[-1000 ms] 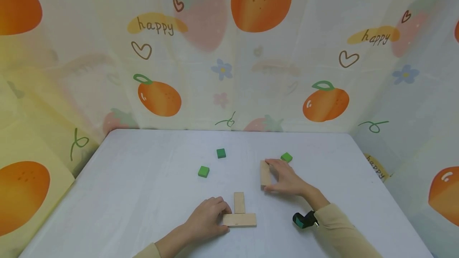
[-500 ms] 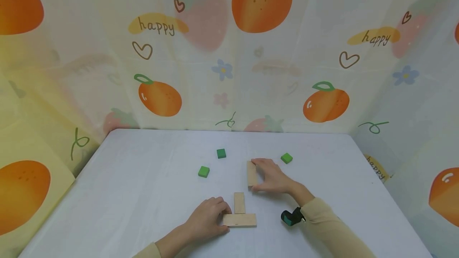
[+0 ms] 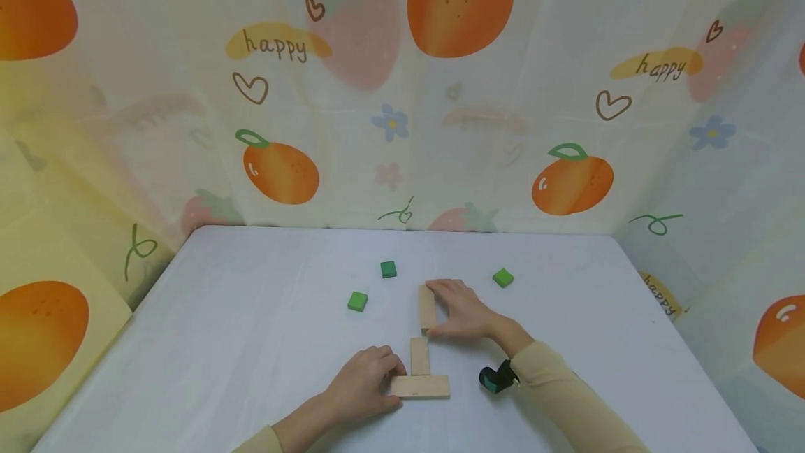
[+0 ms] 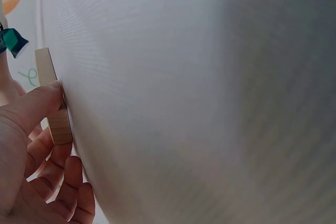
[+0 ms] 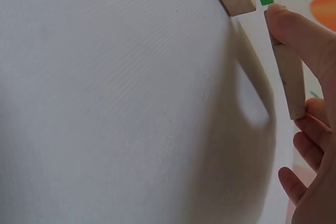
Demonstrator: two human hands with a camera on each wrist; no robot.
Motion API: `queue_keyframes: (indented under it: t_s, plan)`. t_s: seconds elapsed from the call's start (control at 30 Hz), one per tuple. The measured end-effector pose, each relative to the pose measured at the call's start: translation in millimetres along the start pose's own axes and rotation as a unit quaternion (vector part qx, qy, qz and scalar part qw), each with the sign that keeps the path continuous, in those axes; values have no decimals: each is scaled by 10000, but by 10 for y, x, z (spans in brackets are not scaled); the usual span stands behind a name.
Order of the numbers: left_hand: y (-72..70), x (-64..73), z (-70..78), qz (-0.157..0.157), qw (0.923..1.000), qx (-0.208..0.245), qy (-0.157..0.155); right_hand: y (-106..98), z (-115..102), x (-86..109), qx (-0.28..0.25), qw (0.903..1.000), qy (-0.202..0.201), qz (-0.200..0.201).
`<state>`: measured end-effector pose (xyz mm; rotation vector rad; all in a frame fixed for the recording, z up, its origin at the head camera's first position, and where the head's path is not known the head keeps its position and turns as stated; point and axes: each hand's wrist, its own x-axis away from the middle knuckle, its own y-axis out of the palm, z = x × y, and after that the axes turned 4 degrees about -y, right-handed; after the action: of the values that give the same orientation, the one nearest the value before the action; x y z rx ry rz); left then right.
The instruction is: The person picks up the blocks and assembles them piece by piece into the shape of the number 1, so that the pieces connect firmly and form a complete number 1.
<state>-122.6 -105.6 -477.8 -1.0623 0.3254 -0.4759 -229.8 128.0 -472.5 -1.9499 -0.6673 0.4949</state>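
Observation:
In the head view, my right hand (image 3: 464, 312) pinches a plain wooden block (image 3: 428, 307) by its two ends, thumb at the near end and a finger at the far end. The right wrist view shows this block (image 5: 290, 77) raised off the white surface, its shadow falling apart from it. My left hand (image 3: 363, 384) grips the left end of a second wooden block (image 3: 423, 387), which lies crosswise; its thumb (image 4: 39, 104) presses the near side. A short wooden block (image 3: 419, 356) stands out behind that one, forming an upside-down T, just nearer than the held block.
Two light green small blocks lie farther back, one green block (image 3: 357, 301) to the left and one green block (image 3: 502, 277) to the right. A darker green block (image 3: 388, 269) sits between them. A black device (image 3: 497, 377) hangs at the right wrist. A fruit-print curtain (image 3: 440, 110) borders the white table (image 3: 251, 285).
My right hand has carried its wooden block leftward, until it lines up behind the short block. The left hand and the crosswise block have stayed in place.

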Motion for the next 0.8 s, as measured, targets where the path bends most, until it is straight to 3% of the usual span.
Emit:
queue_keyframes:
  t_s: [0.8]
  plan:
    - [-20,3,15,-39,10000,12,1,86,-91,-169,156,9990,319,-255]
